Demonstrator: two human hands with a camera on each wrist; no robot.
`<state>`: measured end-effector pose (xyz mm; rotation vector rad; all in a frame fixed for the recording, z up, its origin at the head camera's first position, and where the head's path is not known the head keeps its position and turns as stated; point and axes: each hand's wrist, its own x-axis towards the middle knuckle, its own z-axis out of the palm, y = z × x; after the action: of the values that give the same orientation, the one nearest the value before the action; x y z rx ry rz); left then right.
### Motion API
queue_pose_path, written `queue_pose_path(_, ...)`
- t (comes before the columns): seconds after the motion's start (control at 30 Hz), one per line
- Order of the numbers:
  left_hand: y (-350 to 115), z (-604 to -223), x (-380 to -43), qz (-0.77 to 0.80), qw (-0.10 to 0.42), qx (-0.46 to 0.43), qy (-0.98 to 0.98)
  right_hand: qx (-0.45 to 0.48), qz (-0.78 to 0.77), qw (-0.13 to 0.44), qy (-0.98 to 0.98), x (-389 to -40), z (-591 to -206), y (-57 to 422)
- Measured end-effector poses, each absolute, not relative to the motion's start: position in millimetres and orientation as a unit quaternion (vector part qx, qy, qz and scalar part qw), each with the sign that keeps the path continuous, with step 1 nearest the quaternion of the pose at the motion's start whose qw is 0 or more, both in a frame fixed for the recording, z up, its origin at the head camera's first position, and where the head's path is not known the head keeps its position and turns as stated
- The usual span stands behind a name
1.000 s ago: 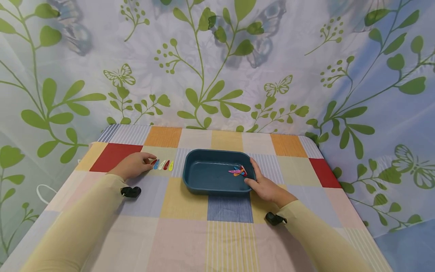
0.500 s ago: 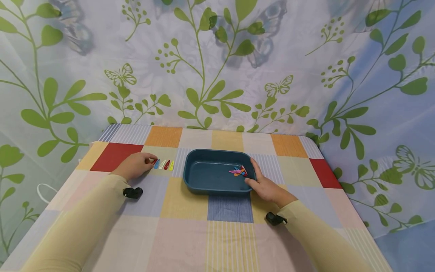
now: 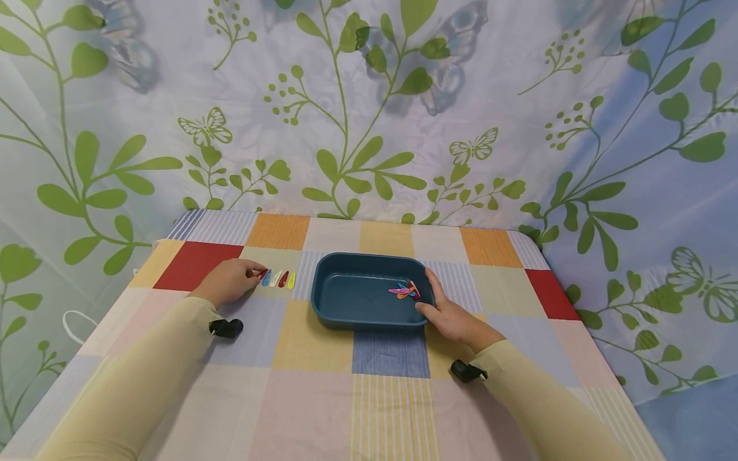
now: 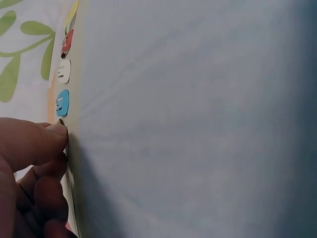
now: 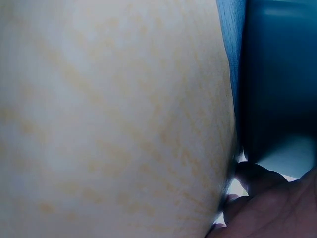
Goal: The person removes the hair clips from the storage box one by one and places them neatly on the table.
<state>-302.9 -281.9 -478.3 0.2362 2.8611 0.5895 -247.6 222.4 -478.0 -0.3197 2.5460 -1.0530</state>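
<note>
My left hand [image 3: 229, 282] is at the left end of a short row of snap hair clips, pinching a red hair clip [image 3: 262, 273] between thumb and fingertips. In the left wrist view the thumb [image 4: 37, 141] covers most of that clip. Beside it lie a blue clip [image 4: 62, 103], a white clip [image 4: 64, 71], another red clip [image 3: 283, 279] and a yellow clip [image 3: 291, 280]. My right hand [image 3: 452, 314] holds the right end of a dark teal plastic bin [image 3: 352, 323], its thumb over the rim. Several mixed-colour hair clips [image 3: 405, 291] are heaped inside, near that end.
A patchwork-patterned cloth [image 3: 311, 410] covers the table. Behind it hangs a curtain [image 3: 357, 96] with green leaves and butterflies. A white cord [image 3: 72, 330] loops past the table's left edge.
The left hand has shifted very slightly to the right, its fingers still at the red hair clip. The right hand and the bin have stayed put.
</note>
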Motion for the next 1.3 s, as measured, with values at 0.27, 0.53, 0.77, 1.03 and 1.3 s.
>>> queue_pose_path(0.27, -284.4, -478.8, -301.7, 0.242, 0.110, 0.051, 0.963, -0.111, -0.375, 0.185, 0.901, -247.7, -477.5, 222.4)
queue_pose_path(0.53, -286.2, -479.6, -300.8, 0.281, 0.120, 0.019, 0.952, -0.111, -0.375, 0.187, 0.901, -248.3, -478.0, 222.1)
queue_pose_path(0.77, -284.6, -478.8, -300.8, 0.254, 0.127, 0.025, 0.958, -0.114, -0.379, 0.186, 0.899, -248.1, -478.0, 222.6)
queue_pose_path(1.03, -284.2, -478.4, -300.4, 0.239, 0.134, 0.033, 0.961, -0.120, -0.373, 0.179, 0.902, -249.0, -480.2, 224.3)
queue_pose_path(1.3, -282.1, -478.6, -299.4, 0.229, 0.134, 0.044, 0.963, -0.123, -0.371, 0.177, 0.903, -248.7, -482.9, 225.5)
